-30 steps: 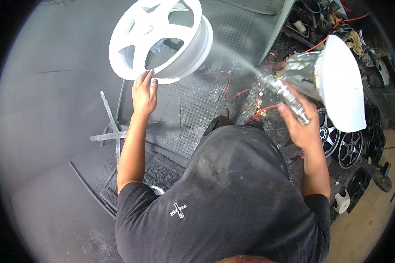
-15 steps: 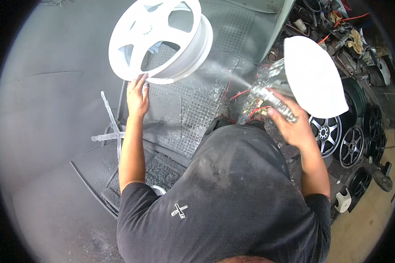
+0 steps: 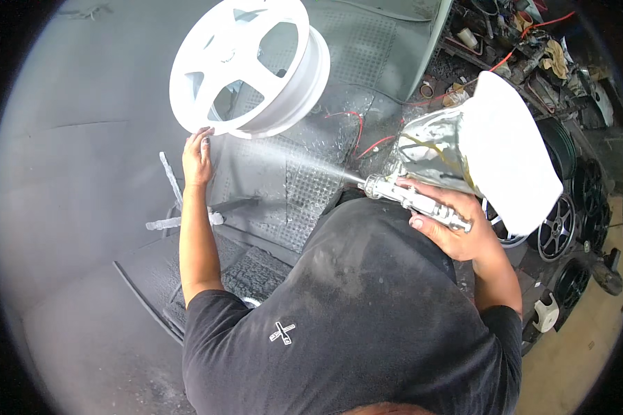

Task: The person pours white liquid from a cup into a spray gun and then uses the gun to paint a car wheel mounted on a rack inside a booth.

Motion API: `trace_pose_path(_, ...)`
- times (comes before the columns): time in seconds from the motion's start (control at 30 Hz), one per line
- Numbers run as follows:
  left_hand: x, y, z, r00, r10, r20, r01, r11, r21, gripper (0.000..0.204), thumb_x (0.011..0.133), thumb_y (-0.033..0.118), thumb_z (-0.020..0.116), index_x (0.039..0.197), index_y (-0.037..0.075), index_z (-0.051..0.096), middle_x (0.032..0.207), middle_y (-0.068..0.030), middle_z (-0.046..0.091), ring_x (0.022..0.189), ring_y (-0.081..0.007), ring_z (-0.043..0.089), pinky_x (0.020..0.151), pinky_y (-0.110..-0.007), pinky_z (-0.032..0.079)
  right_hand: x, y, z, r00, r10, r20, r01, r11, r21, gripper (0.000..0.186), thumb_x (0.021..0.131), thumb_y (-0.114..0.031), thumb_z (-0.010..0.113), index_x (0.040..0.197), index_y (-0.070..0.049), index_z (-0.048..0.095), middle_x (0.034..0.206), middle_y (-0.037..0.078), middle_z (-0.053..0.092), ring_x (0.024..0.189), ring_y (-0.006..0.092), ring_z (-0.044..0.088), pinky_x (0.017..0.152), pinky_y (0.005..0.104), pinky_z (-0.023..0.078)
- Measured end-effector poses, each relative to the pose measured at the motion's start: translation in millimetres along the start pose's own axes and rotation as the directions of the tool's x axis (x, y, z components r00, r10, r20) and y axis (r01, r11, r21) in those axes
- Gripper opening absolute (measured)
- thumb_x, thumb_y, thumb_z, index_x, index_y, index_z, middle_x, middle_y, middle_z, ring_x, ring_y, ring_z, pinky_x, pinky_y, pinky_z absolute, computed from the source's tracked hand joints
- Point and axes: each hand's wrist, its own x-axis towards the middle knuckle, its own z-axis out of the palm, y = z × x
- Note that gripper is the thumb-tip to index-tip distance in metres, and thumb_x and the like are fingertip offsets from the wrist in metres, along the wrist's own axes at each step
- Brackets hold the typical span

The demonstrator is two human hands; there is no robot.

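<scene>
A white spoked wheel rim [image 3: 253, 69] stands tilted at the upper left of the head view; what holds it up is mostly hidden. My left hand [image 3: 197, 162] grips its lower edge with the fingertips, the fingers bent. In my right hand [image 3: 457, 221] is a metal spray gun [image 3: 412, 197], held level with its nozzle toward the rim. A pale mist fans out from the nozzle to the lower side of the rim. The gun's paint-smeared cup [image 3: 429, 145] rises beside my fingers, with a wide white cover [image 3: 512, 152] on its end.
A paint-crusted crossed stand [image 3: 183, 221] is left of my left forearm. Red cord [image 3: 377, 145] runs over the textured floor mat [image 3: 318, 187]. Several dark wheel rims [image 3: 557, 225] lie at the right, below a cluttered shelf [image 3: 526, 62].
The spray gun has come down and left, nearer my body, and tipped to show more of its cup. My left hand has shifted slightly left and down along the rim's edge.
</scene>
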Motion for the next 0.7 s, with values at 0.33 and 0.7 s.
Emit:
trace_pose_path(0.33,12,7,-3,0.994,0.016,-0.108,0.006,0.979,0.201,0.037,0.104,0.025,0.042,0.118,0.005,0.07,0.128,-0.0146,0.066,0.124,-0.0374,0.055,0.108,-0.048,0.04,1,14,-18,0.877,-0.078,-0.474,0.034,0.994,-0.101,0.046,0.092,-0.013,0.072,0.135,-0.001,0.06,0.133,0.017,0.065,0.121,0.025,0.063,0.105,0.0366,0.045)
trace_pose_path(0.7,-41,42,24,0.941,-0.139,-0.308,0.135,0.99,-0.036,0.041,0.104,0.031,0.043,0.127,0.003,0.061,0.123,-0.0219,0.059,0.118,-0.0392,0.056,0.105,-0.046,0.041,-4,29,2,0.98,0.089,-0.177,-0.101,0.993,-0.061,0.045,0.092,-0.017,0.074,0.135,-0.011,0.063,0.131,0.012,0.067,0.122,0.021,0.061,0.106,0.035,0.044)
